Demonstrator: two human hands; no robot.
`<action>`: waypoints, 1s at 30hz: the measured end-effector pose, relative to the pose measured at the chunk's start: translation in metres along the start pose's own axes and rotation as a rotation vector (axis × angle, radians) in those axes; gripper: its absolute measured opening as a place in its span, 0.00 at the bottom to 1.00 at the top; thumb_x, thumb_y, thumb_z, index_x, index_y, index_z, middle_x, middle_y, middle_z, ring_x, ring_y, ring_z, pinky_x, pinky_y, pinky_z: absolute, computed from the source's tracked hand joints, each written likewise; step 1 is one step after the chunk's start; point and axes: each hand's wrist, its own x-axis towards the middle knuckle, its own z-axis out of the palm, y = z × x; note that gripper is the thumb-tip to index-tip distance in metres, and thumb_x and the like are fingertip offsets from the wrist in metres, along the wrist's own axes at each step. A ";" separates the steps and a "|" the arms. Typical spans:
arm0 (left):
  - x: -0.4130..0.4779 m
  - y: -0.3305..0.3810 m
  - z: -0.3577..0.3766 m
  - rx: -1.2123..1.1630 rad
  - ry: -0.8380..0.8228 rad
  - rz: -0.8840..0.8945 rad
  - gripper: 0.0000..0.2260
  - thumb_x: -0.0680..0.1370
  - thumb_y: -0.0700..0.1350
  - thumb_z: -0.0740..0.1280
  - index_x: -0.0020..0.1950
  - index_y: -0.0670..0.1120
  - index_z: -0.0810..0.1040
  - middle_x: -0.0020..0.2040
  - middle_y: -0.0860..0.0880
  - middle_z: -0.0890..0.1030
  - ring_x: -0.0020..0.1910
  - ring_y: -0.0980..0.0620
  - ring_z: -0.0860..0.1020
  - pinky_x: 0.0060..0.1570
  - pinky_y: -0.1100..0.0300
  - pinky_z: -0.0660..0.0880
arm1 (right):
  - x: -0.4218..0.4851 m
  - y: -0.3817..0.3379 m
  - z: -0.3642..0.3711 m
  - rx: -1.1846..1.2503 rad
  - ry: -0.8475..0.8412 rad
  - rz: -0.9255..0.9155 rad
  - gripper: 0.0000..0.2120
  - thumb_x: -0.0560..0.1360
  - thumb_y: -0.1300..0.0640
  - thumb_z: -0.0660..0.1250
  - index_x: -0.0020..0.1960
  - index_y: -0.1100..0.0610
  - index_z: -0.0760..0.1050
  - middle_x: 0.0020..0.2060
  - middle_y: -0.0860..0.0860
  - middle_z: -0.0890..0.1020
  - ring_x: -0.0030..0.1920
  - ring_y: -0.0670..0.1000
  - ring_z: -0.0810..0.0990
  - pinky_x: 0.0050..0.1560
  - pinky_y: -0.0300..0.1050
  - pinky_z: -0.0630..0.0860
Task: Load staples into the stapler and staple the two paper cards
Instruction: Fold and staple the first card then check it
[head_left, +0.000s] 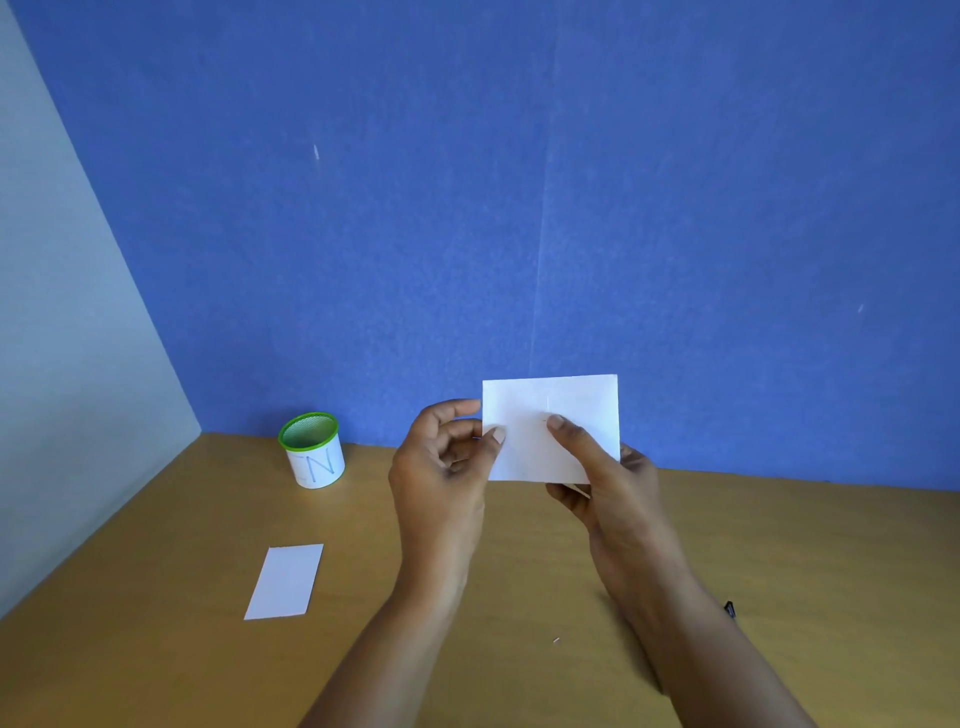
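A white paper card (566, 410) is held up in the air above the wooden table (208, 519), its face toward me. My left hand (441, 467) pinches its left edge between thumb and fingers. My right hand (602, 478) grips its lower right part, thumb lying across the front and fingers behind. A short vertical mark shows near the card's middle, by the right thumb tip. A second white card (284, 581) lies flat on the table to the left. No stapler shows; only a small dark object (729, 609) peeks out beside my right forearm.
A white cup with a green rim and blue lettering (314, 452) stands at the back left near the blue wall. A tiny pale scrap (556, 640) lies on the table between my forearms. A pale side wall bounds the table on the left.
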 end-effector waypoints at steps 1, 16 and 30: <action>0.000 0.000 0.000 0.001 0.001 0.002 0.12 0.72 0.36 0.71 0.45 0.53 0.77 0.34 0.56 0.82 0.33 0.61 0.78 0.38 0.72 0.73 | 0.000 0.000 0.000 -0.003 -0.002 -0.002 0.02 0.70 0.58 0.71 0.41 0.55 0.79 0.33 0.45 0.84 0.35 0.42 0.82 0.36 0.38 0.75; 0.000 -0.005 -0.001 0.093 0.032 0.048 0.11 0.72 0.38 0.71 0.44 0.53 0.76 0.41 0.55 0.81 0.37 0.62 0.78 0.38 0.74 0.72 | 0.003 0.005 0.000 0.004 0.031 -0.010 0.05 0.74 0.60 0.65 0.40 0.56 0.78 0.34 0.49 0.81 0.36 0.46 0.79 0.37 0.39 0.75; -0.013 -0.003 0.008 0.043 -0.333 -0.043 0.18 0.72 0.62 0.59 0.55 0.55 0.79 0.51 0.55 0.83 0.55 0.57 0.80 0.57 0.59 0.75 | -0.001 0.020 0.006 -0.530 -0.020 -0.441 0.04 0.74 0.57 0.68 0.42 0.50 0.79 0.40 0.44 0.82 0.38 0.36 0.78 0.33 0.28 0.71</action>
